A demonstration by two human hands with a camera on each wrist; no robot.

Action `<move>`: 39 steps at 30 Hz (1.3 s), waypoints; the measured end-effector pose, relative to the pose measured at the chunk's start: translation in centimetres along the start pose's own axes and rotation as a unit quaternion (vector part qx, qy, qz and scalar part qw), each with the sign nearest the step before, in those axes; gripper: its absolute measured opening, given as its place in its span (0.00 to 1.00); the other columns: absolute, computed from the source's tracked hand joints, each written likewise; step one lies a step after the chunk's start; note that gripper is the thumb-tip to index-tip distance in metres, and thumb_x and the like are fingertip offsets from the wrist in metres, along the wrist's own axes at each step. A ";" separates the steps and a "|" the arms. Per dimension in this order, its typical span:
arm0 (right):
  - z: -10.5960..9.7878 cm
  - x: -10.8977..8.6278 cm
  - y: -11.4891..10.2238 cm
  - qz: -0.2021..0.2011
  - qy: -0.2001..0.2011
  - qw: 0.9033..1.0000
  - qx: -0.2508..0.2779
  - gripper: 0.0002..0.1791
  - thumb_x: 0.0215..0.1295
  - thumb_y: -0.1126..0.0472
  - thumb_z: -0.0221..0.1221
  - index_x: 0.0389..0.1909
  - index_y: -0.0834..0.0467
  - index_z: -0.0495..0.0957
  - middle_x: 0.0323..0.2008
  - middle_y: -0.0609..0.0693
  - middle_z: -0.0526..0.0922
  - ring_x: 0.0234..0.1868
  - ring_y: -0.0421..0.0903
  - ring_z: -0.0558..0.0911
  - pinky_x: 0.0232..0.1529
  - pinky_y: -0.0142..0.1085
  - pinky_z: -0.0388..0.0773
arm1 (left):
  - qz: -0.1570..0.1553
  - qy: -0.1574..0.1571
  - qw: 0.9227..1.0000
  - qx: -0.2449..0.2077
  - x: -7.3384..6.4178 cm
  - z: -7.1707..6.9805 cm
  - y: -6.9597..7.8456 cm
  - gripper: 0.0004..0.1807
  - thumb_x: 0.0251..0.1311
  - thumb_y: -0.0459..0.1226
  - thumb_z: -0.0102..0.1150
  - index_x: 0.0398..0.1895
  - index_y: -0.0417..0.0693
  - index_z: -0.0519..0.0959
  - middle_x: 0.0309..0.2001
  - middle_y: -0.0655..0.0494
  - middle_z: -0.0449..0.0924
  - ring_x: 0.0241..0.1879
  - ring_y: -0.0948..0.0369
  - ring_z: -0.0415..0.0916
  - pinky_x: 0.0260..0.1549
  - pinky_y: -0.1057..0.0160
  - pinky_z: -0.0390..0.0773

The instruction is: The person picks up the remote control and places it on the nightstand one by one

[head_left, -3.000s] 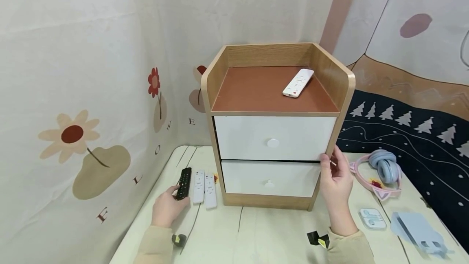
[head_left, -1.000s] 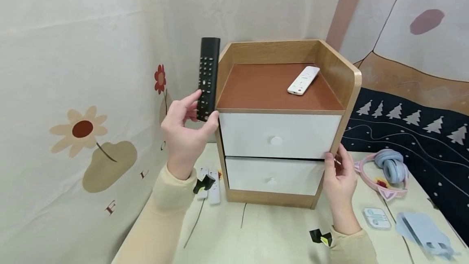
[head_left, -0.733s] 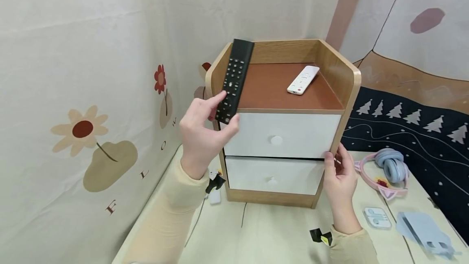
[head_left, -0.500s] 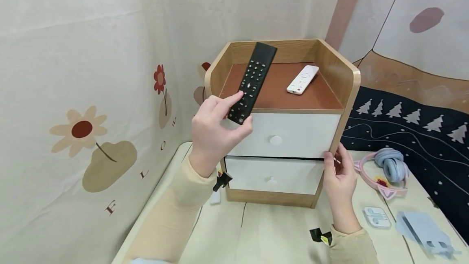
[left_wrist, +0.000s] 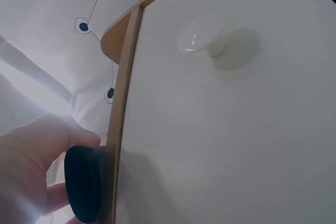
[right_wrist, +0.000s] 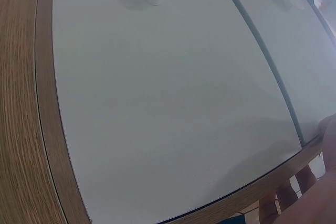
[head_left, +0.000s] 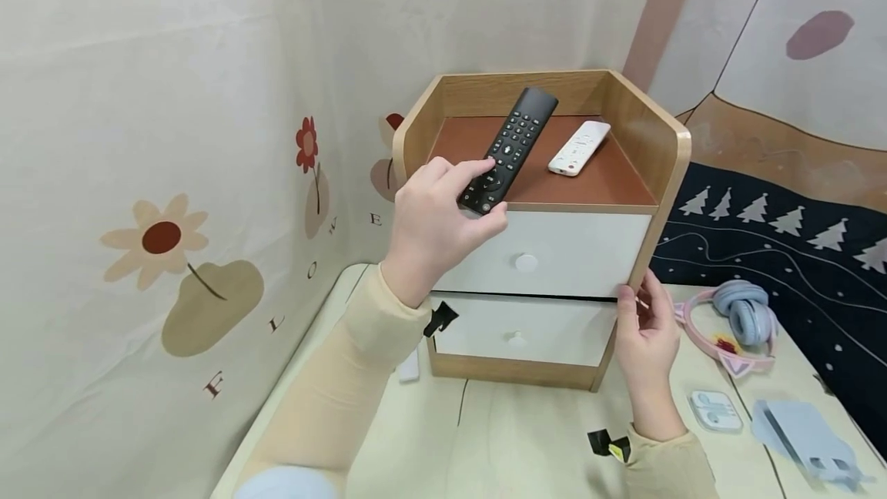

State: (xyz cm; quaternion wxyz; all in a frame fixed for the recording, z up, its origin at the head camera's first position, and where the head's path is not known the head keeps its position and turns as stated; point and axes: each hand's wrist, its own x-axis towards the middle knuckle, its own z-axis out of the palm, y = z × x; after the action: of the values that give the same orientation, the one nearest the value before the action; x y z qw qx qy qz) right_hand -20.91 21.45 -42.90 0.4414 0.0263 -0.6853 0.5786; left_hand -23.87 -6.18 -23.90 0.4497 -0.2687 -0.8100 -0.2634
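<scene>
My left hand [head_left: 443, 214] pinches a black remote control [head_left: 516, 145] near its lower end, over the front edge of the brown top of a small two-drawer cabinet [head_left: 513, 374]. In the left wrist view the remote's dark end [left_wrist: 84, 184] shows beside the wooden edge, thumb and fingers around it. A white remote control [head_left: 579, 148] lies on the brown top at the right. My right hand [head_left: 647, 345] grips the cabinet's right side edge, thumb on the front. The right wrist view shows fingers [right_wrist: 287, 198] behind that wooden edge. Both white drawers are closed.
Pink and blue cat-ear headphones [head_left: 734, 326] lie right of the cabinet. Nearer sit a small clear case of earphones [head_left: 715, 411] and a light blue flat item [head_left: 807, 437]. A white remote [head_left: 409, 366] shows partly behind my left sleeve. Printed cloth hangs behind.
My left hand has lifted the black remote from the table on the left, raised it, and carried it right over the cabinet top, tilting it rightward. My right hand keeps its hold on the cabinet.
</scene>
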 end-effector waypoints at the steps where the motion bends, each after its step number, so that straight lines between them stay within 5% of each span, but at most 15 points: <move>1: 0.0 0.0 0.0 0.001 0.000 1.000 -0.001 0.25 0.78 0.71 0.61 0.74 0.65 0.78 0.55 0.24 0.80 0.55 0.26 0.81 0.54 0.14 0.76 | -0.008 -0.012 1.000 0.002 0.2 -0.1 0.1 0.25 0.53 0.46 0.76 0.57 0.52 0.91 0.36 0.49 0.86 0.32 0.53 0.80 0.27 0.54 0.78; 5: -0.1 0.0 -0.2 0.005 0.000 1.000 -0.009 0.25 0.79 0.70 0.60 0.74 0.64 0.78 0.55 0.23 0.79 0.55 0.27 0.81 0.54 0.14 0.76 | -0.058 -0.072 0.996 -0.002 1.3 -0.4 0.5 0.25 0.55 0.49 0.75 0.58 0.55 0.92 0.38 0.52 0.89 0.34 0.57 0.81 0.28 0.54 0.77; 13: -0.3 0.2 0.0 0.002 -0.002 1.000 -0.014 0.25 0.79 0.69 0.60 0.74 0.63 0.78 0.54 0.24 0.79 0.55 0.27 0.80 0.53 0.14 0.76 | -0.149 -0.178 0.973 -0.006 3.3 -0.5 1.1 0.24 0.60 0.51 0.72 0.60 0.61 0.91 0.47 0.56 0.92 0.41 0.60 0.82 0.34 0.57 0.78; 23: 0.0 0.1 -0.3 0.007 -0.005 1.000 -0.005 0.25 0.79 0.70 0.60 0.74 0.64 0.78 0.54 0.25 0.79 0.55 0.27 0.81 0.55 0.15 0.76 | -0.150 -0.190 0.970 0.004 4.7 0.8 0.8 0.18 0.60 0.49 0.70 0.53 0.60 0.92 0.41 0.59 0.91 0.37 0.61 0.82 0.36 0.58 0.78; 34: 0.0 -0.1 -0.3 0.011 -0.009 1.000 -0.012 0.25 0.80 0.68 0.60 0.75 0.62 0.78 0.54 0.24 0.79 0.55 0.29 0.80 0.55 0.14 0.76 | -0.171 -0.264 0.947 0.067 6.5 1.8 1.1 0.29 0.65 0.66 0.71 0.63 0.65 0.88 0.60 0.62 0.90 0.54 0.58 0.84 0.52 0.54 0.81; 39: -0.2 -0.2 -0.4 0.021 -0.007 0.999 -0.025 0.25 0.81 0.68 0.60 0.76 0.60 0.77 0.54 0.23 0.78 0.55 0.28 0.80 0.54 0.14 0.75 | -0.166 -0.279 0.944 0.059 7.0 2.8 1.6 0.31 0.65 0.66 0.71 0.64 0.62 0.88 0.60 0.63 0.90 0.56 0.59 0.84 0.55 0.57 0.81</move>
State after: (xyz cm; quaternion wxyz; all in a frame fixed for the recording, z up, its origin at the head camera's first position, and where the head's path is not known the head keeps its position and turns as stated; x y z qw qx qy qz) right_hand -20.50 21.37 -42.74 0.4243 0.0048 -0.7033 0.5704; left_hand -27.64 -1.80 -18.77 0.1711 -0.1663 -0.9502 -0.2004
